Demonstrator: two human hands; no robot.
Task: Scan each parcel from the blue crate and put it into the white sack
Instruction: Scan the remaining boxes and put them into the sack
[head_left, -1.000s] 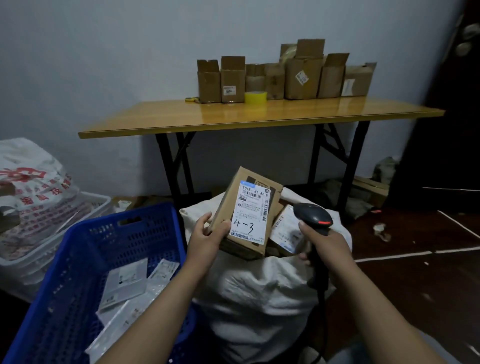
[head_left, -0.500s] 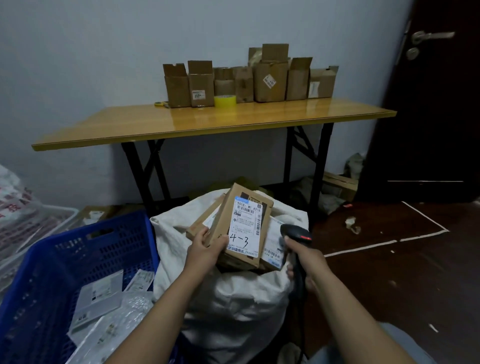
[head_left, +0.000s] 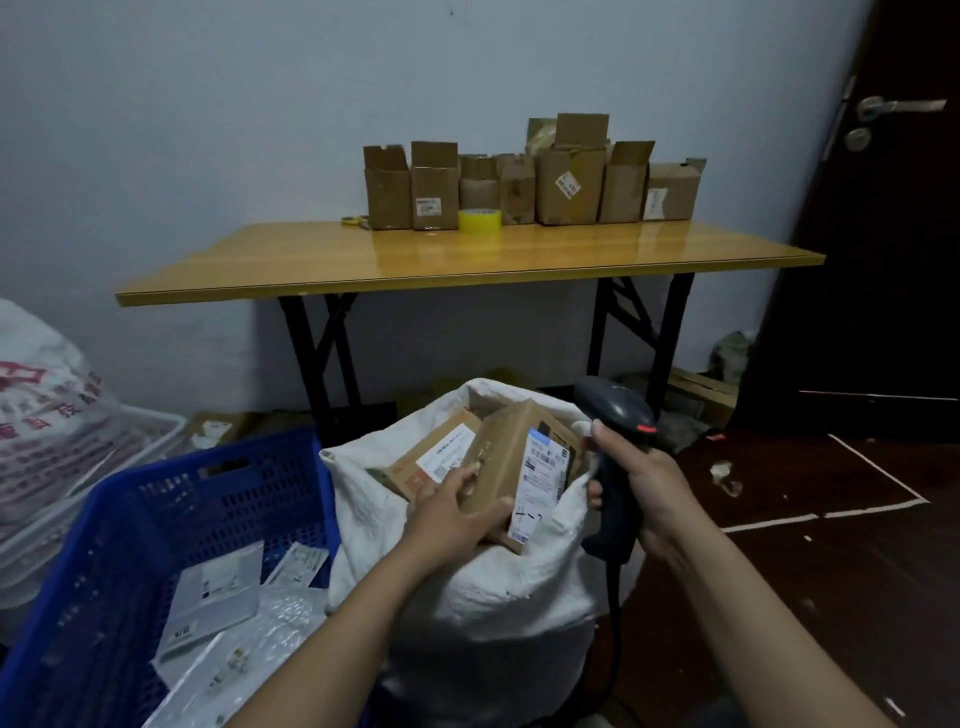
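Two hands: at the white sack (head_left: 493, 597).
Left hand (head_left: 457, 514): fingers clasp the parcel (head_left: 506, 452) in the sack's mouth.
Right hand (head_left: 644, 478): fingers grip the scanner (head_left: 618, 410) beside the sack.

A person's left forearm (head_left: 332, 634) and right forearm (head_left: 753, 623) are bare along all the length in view. The left hand (head_left: 452, 514) and right hand (head_left: 644, 483) are bare too, with short, plain nails.

head | single view | forward, tilted down | white sack (head_left: 493, 597) close below
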